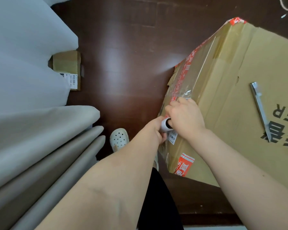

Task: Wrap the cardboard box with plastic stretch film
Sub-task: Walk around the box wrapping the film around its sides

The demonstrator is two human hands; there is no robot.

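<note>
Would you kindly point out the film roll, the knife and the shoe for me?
film roll (164, 128), head view, white core end.
knife (261, 112), head view, middle of its metal handle.
shoe (119, 140), head view, perforated top.

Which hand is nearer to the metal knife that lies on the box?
Right. The right hand grips the roll beside the box, left of the knife; the left hand is farther left.
</note>
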